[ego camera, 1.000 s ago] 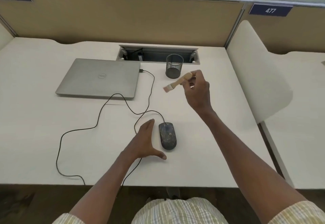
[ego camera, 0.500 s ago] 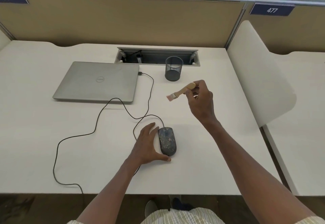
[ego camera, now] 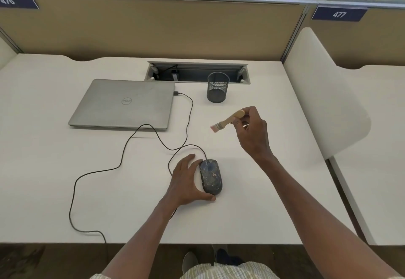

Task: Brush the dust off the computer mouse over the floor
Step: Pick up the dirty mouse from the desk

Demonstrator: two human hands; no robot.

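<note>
The left hand (ego camera: 186, 180) lies at the left flank of the mouse (ego camera: 210, 176), fingers fairly straight along that side and the thumb hooked round the near end; it touches the shell but I judge it not yet a firm hold, since nothing reaches the right flank. The right hand (ego camera: 252, 132) hangs above the desk (ego camera: 54, 180), well apart from the mouse, with thumb and fingers pinching the wooden handle of a small brush (ego camera: 228, 121), bristles pointing left and slightly down.

The mouse sits flat on the desk near the front edge, dark and mottled with dust. It looks light and rigid, a smooth plastic shell that may slide under a loose grasp, so the best hold is probably across its two flanks, thumb on one side and fingers on the other, leaving the top free for the bristles. Its cable (ego camera: 122, 158) leaves the far end, loops over the desk and runs to the closed laptop (ego camera: 125, 103), so it will likely tug when the mouse is carried out over the floor (ego camera: 32, 261), which shows below the front edge.
</note>
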